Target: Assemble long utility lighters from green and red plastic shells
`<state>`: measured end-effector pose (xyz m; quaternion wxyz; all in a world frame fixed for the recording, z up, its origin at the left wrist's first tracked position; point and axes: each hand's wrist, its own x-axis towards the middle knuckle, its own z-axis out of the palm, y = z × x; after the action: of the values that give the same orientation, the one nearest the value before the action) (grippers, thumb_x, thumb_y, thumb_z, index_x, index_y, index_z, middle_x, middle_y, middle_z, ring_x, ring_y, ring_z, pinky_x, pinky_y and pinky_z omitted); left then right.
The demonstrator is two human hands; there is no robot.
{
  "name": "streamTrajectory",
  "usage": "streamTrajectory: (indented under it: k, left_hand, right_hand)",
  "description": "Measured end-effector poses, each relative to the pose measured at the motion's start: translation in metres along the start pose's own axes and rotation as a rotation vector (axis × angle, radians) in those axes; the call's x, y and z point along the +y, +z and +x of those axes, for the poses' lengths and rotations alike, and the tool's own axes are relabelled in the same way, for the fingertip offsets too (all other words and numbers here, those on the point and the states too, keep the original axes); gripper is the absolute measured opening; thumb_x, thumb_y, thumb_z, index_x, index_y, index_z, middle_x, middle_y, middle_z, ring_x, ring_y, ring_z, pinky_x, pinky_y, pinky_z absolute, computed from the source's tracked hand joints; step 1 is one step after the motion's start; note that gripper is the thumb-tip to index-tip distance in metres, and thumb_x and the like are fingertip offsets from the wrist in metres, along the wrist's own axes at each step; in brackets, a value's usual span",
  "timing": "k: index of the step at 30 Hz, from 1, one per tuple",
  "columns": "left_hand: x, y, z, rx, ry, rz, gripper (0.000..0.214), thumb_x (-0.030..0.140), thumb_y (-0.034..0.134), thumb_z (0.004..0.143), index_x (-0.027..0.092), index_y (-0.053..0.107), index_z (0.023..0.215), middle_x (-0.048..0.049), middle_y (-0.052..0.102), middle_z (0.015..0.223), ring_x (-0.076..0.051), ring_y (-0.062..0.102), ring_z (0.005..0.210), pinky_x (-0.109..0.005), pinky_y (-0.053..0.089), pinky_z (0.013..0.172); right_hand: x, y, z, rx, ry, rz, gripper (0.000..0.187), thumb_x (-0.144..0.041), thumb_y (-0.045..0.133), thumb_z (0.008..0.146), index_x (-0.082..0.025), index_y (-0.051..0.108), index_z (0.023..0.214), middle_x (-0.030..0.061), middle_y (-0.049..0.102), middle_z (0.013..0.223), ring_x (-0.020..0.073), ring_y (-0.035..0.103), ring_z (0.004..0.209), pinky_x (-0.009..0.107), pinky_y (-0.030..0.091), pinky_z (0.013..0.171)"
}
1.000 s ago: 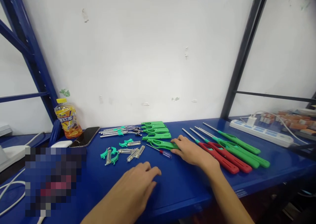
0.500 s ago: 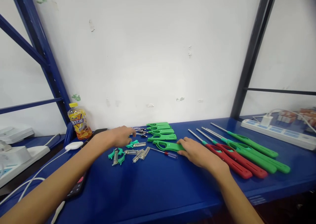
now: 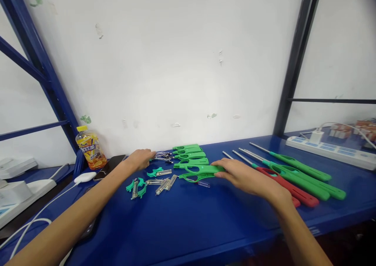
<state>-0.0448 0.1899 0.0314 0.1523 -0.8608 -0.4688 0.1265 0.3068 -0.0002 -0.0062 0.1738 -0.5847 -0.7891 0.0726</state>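
My right hand [image 3: 235, 172] is closed around the handle end of a green lighter casing [image 3: 207, 169], which looks split into an upper and a lower half. Whether the halves still join under my fingers, I cannot tell. Below them lies a screwdriver [image 3: 203, 184], its shaft partly covered. My left hand [image 3: 141, 159] has its fingertips together at the left end of a bundle of thin wired parts [image 3: 163, 156]; what they pinch is hidden. Between the hands lie clear fuel tubes [image 3: 170, 182] and teal triggers [image 3: 141, 191].
Several green casings [image 3: 189, 155] lie stacked toward the wall. Red lighters [image 3: 296, 186] and green lighters [image 3: 299, 167] lie at right, before a power strip [image 3: 346, 153]. A drink bottle [image 3: 91, 148], phone [image 3: 110, 166] and white charger cable [image 3: 48, 203] are at left.
My right hand has raised the green casing slightly, and a second green half now shows. My left hand has moved to the wired parts, its fingers drawn together. The view has shifted a little.
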Motion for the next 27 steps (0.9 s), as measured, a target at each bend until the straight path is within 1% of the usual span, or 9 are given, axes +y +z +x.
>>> streamTrajectory:
  k: [5, 6, 8, 13, 16, 19, 21, 23, 27]
  left_hand:
    - [0.0, -0.037, -0.021, 0.122, -0.006, -0.004, 0.035, 0.037, 0.066, 0.103, 0.018, 0.063, 0.132, -0.0103, 0.066, 0.129, -0.025, 0.069, 0.109, -0.046, 0.06, 0.093]
    - [0.002, -0.048, -0.029, 0.154, 0.0, -0.006, 0.03, 0.028, 0.061, 0.104, 0.017, 0.064, 0.131, -0.0122, 0.068, 0.124, -0.026, 0.07, 0.105, -0.046, 0.058, 0.093]
    - [0.01, -0.069, -0.05, 0.221, 0.023, -0.011, 0.033, 0.019, 0.05, 0.103, 0.017, 0.063, 0.134, -0.014, 0.067, 0.123, -0.028, 0.07, 0.102, -0.042, 0.056, 0.092]
    - [0.045, -0.099, -0.123, 0.371, 0.065, -0.129, 0.038, 0.032, 0.043, 0.102, 0.026, 0.063, 0.133, -0.01, 0.068, 0.118, -0.026, 0.07, 0.093, -0.038, 0.054, 0.083]
    - [0.066, -0.089, -0.165, 0.484, 0.129, -0.326, 0.04, 0.044, 0.045, 0.102, 0.033, 0.066, 0.134, -0.006, 0.069, 0.122, -0.026, 0.071, 0.1, -0.034, 0.055, 0.086]
    - [0.081, -0.063, -0.193, 0.634, 0.102, -0.383, 0.036, 0.045, 0.047, 0.103, 0.036, 0.069, 0.129, -0.0039, 0.068, 0.13, -0.026, 0.071, 0.106, -0.03, 0.056, 0.088]
    - [0.089, -0.043, -0.199, 0.483, 0.129, -0.41, 0.035, 0.037, 0.049, 0.103, 0.036, 0.067, 0.133, -0.0036, 0.069, 0.131, -0.025, 0.07, 0.11, -0.026, 0.056, 0.088]
    - [0.094, -0.028, -0.196, 0.424, 0.158, -0.466, 0.035, 0.036, 0.047, 0.103, 0.036, 0.068, 0.132, -0.0045, 0.07, 0.126, -0.025, 0.072, 0.106, -0.026, 0.057, 0.087]
    - [0.103, -0.015, -0.176, 0.202, 0.155, -0.552, 0.04, 0.031, 0.041, 0.104, 0.037, 0.065, 0.136, -0.0045, 0.069, 0.128, -0.025, 0.073, 0.104, -0.031, 0.058, 0.085]
  right_hand:
    - [-0.01, -0.005, -0.009, -0.072, -0.005, 0.123, 0.048, -0.047, 0.052, 0.105, -0.021, 0.063, 0.145, 0.0126, 0.067, 0.14, 0.032, 0.06, 0.13, 0.042, 0.044, 0.11]
    - [-0.015, -0.005, -0.01, -0.1, -0.001, 0.154, 0.047, -0.046, 0.055, 0.103, -0.023, 0.065, 0.143, 0.0115, 0.069, 0.137, 0.0319, 0.061, 0.128, 0.041, 0.045, 0.108]
    - [-0.026, -0.007, -0.012, -0.16, 0.011, 0.198, 0.043, -0.044, 0.061, 0.1, -0.026, 0.069, 0.138, 0.0092, 0.072, 0.13, 0.0315, 0.063, 0.122, 0.04, 0.047, 0.103]
    - [-0.048, -0.017, -0.016, -0.184, -0.047, 0.244, 0.042, -0.048, 0.06, 0.101, -0.027, 0.071, 0.135, 0.0073, 0.073, 0.131, 0.0307, 0.063, 0.122, 0.038, 0.046, 0.103]
    - [-0.039, -0.021, -0.017, -0.112, -0.044, 0.236, 0.045, -0.052, 0.06, 0.1, -0.025, 0.071, 0.134, 0.0073, 0.072, 0.134, 0.0308, 0.063, 0.124, 0.038, 0.046, 0.105]
    - [-0.015, -0.019, -0.015, -0.057, 0.056, 0.169, 0.05, -0.054, 0.057, 0.101, -0.021, 0.071, 0.135, 0.0102, 0.071, 0.137, 0.0322, 0.064, 0.126, 0.039, 0.047, 0.107]
    - [-0.001, -0.018, -0.014, -0.031, 0.13, 0.117, 0.054, -0.055, 0.055, 0.1, -0.018, 0.07, 0.137, 0.0143, 0.07, 0.138, 0.0352, 0.063, 0.129, 0.043, 0.046, 0.11]
    - [0.006, -0.021, -0.015, 0.002, 0.156, 0.09, 0.057, -0.055, 0.053, 0.101, -0.015, 0.068, 0.139, 0.0169, 0.068, 0.141, 0.0375, 0.06, 0.133, 0.047, 0.044, 0.113]
    - [-0.008, -0.033, -0.021, 0.0, 0.087, 0.2, 0.047, -0.054, 0.05, 0.103, -0.023, 0.072, 0.13, 0.01, 0.073, 0.134, 0.0321, 0.066, 0.124, 0.041, 0.05, 0.104]
